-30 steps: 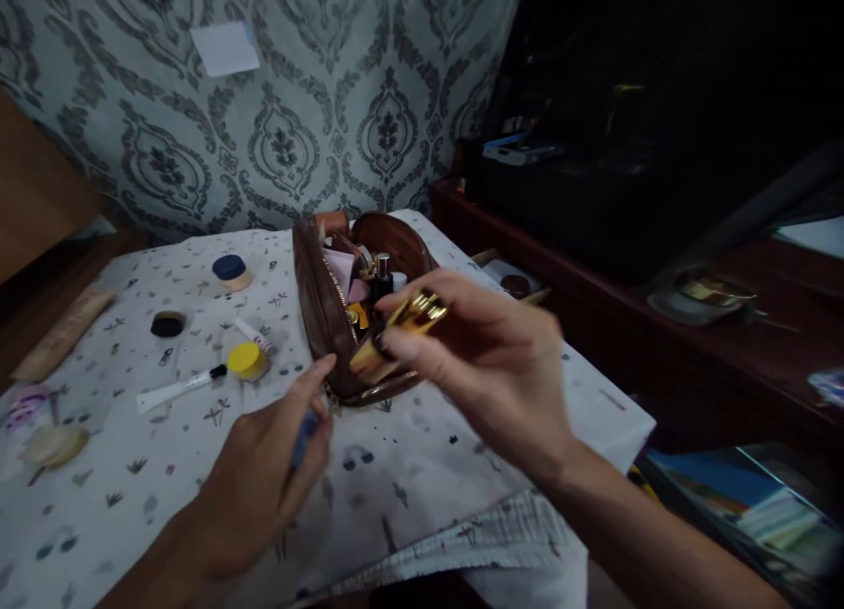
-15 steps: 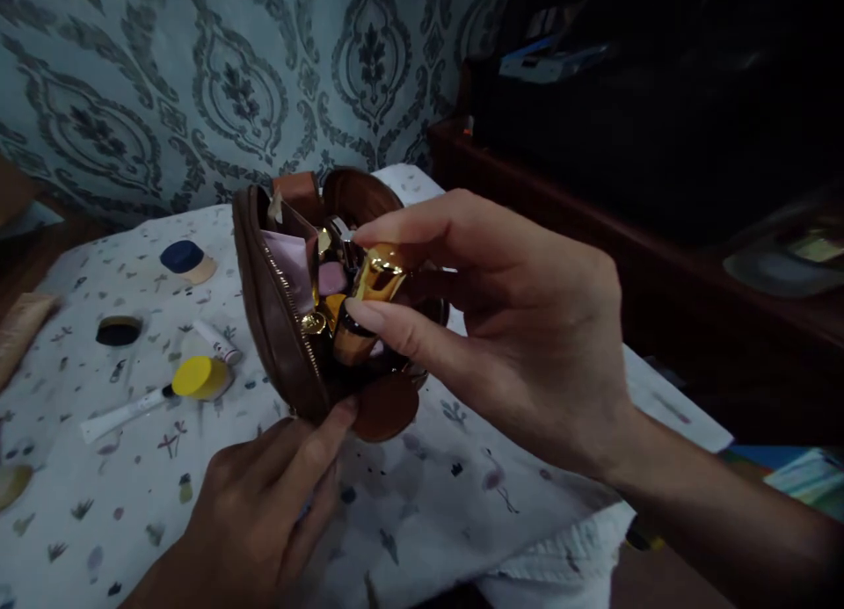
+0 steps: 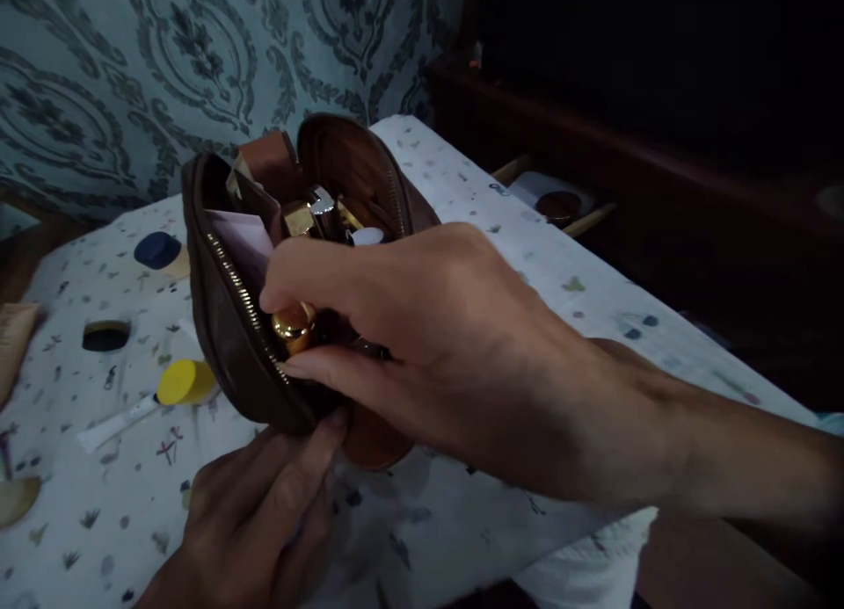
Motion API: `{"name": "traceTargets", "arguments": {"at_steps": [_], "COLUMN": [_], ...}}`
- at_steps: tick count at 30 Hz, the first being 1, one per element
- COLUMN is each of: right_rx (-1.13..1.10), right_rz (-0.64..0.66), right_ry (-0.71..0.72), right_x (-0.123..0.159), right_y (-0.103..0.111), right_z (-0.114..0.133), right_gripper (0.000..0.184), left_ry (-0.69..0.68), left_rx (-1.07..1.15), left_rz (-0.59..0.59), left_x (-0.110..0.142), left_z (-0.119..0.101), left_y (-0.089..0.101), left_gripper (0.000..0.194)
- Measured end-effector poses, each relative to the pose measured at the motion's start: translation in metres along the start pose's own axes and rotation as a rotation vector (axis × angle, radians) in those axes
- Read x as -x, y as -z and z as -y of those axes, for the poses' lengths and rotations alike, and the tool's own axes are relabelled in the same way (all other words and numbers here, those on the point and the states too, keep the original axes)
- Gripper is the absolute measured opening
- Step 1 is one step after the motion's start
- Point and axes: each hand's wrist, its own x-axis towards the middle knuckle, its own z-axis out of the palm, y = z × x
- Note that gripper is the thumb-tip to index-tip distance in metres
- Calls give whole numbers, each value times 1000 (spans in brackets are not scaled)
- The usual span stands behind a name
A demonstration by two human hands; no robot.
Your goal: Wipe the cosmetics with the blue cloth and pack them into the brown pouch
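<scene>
A brown zippered makeup bag (image 3: 228,363) stands unzipped on the cloth, its lid folded back. Inside it are a pink packet (image 3: 243,237), a silver-capped tube (image 3: 322,206) and a gold square cap (image 3: 299,220). My right hand (image 3: 435,337) reaches into the bag from the right, thumb and fingers closed around a small gold-capped cosmetic bottle (image 3: 294,324); the bottle's lower part is hidden. At the bag's near side, my left hand (image 3: 257,512) grips the bottom edge with its fingertips, beside a round brown leather flap (image 3: 375,438).
On the patterned white cloth (image 3: 72,556), left of the bag, lie a yellow-lidded jar (image 3: 185,382), a white tube (image 3: 119,420), a dark oval compact (image 3: 106,335), a blue-capped item (image 3: 158,251) and a beige tube (image 3: 14,345). A wallpapered wall (image 3: 198,55) rises behind.
My right hand has moved left and down, carrying the gold-capped bottle from above the opening into the bag. The left hand stays at the bag's near edge. The view has shifted a little.
</scene>
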Motion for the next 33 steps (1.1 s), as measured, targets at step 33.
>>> {"name": "traceTargets", "arguments": {"at_steps": [33], "right_rx": [655], "right_rz": [199], "right_ry": [167], "right_x": [11], "right_y": [7], "right_z": [38], "right_gripper": [19], "left_ry": [-98], "left_rx": [-23], "left_rz": [-163], "left_x": [-7], "left_z": [-1], "left_y": [-8], "left_gripper": [51]}}
